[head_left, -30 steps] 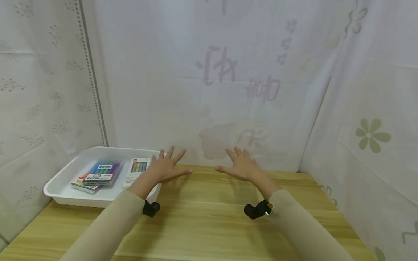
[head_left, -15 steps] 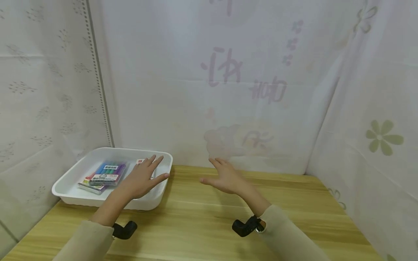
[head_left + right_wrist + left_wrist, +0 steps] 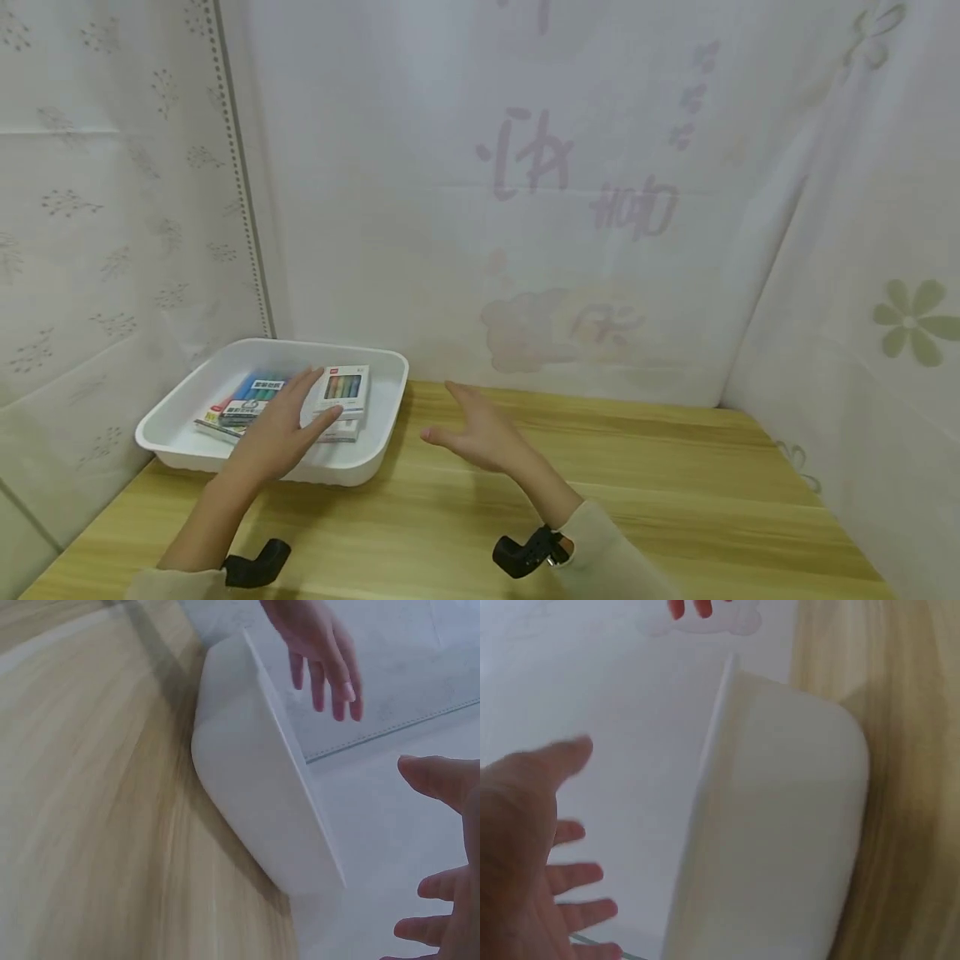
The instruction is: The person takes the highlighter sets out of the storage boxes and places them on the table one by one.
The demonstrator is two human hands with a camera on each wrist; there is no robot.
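Note:
My left hand [image 3: 276, 433] hovers above the white plastic tray [image 3: 390, 408], its fingers extended and holding nothing. Under and beside it in the tray lie a clear pack of coloured pens [image 3: 251, 402], partly hidden by the hand, and a white box with coloured sticks printed on it [image 3: 347, 390]. That box rests on another white box [image 3: 347, 431]. To the right of the tray, over the table, my right hand [image 3: 483, 435] is held in the air with thumb and fingers spread, touching nothing. In the left wrist view the tray's outer wall [image 3: 787, 802] stands beside the left hand.
A wood-grain table [image 3: 600, 475] carries the tray at its back left. Pale printed curtains [image 3: 450, 208] hang behind and on both sides. Each wrist wears a black camera mount [image 3: 257, 565].
Both hands have moved left and somewhat nearer the body. The left hand has come over the tray, uncovering the white box. The head view has turned slightly left.

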